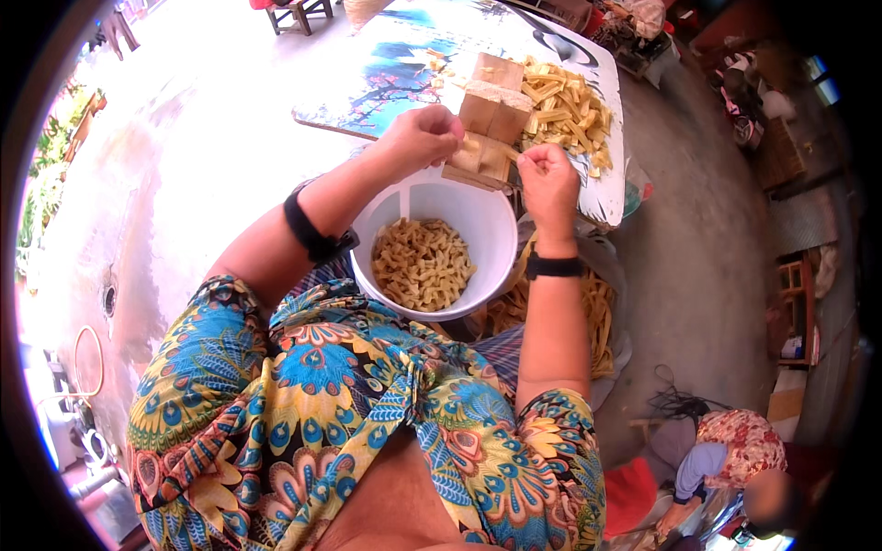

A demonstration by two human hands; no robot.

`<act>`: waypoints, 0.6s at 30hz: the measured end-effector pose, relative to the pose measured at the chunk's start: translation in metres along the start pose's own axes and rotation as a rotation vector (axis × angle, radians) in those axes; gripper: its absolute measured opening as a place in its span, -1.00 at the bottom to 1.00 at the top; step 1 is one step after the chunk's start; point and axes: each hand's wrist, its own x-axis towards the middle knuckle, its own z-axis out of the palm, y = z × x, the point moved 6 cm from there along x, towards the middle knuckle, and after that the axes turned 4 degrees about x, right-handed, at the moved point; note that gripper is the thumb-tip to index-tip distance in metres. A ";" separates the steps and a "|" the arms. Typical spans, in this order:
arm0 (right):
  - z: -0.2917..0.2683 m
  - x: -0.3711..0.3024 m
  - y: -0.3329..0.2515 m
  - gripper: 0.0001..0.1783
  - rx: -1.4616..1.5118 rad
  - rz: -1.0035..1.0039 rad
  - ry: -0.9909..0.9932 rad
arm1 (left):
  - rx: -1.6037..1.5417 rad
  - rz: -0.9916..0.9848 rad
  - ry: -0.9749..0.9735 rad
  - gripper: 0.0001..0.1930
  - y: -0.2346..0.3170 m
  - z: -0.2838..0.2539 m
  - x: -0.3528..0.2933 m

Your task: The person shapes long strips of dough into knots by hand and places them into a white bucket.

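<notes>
Both of my hands are at a stepped wooden block (494, 112) on the near edge of a table (404, 64) with a printed picture top. My right hand (549, 188) pinches the end of a yellow strip (513, 154) at the block's right side. My left hand (424, 138) is closed in a pinch at the block's left side; what its fingertips hold is too small to make out. Below the block stands a white bucket (501, 243) with many short, wavy yellowish pieces (423, 266) in it. A heap of yellow strips (568, 103) lies right of the block.
Beside my right forearm, an open bag (623, 312) holds long yellow strips (597, 317). Another person (735, 450) bends low at the lower right, near a red cloth (632, 496). A small stool (299, 14) stands at the far left. A hose (96, 358) lies on the left.
</notes>
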 end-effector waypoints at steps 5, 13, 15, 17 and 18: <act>0.001 -0.013 -0.027 -0.92 0.184 0.088 -0.169 | 0.795 0.421 0.000 -0.66 0.048 0.016 -0.028; -0.037 -0.017 -0.032 -0.83 0.531 0.273 -0.339 | 0.513 0.243 -0.066 -0.73 0.074 0.001 -0.038; -0.041 -0.014 -0.035 -0.85 0.600 0.186 -0.194 | 0.564 0.604 -0.121 -0.75 0.066 0.013 -0.042; -0.038 -0.018 -0.057 -0.87 0.731 0.200 -0.098 | 0.886 0.775 -0.227 -0.63 0.078 0.040 -0.062; -0.038 -0.022 -0.070 -0.89 0.859 0.205 -0.008 | 0.942 0.722 -0.190 -0.56 0.076 0.043 -0.060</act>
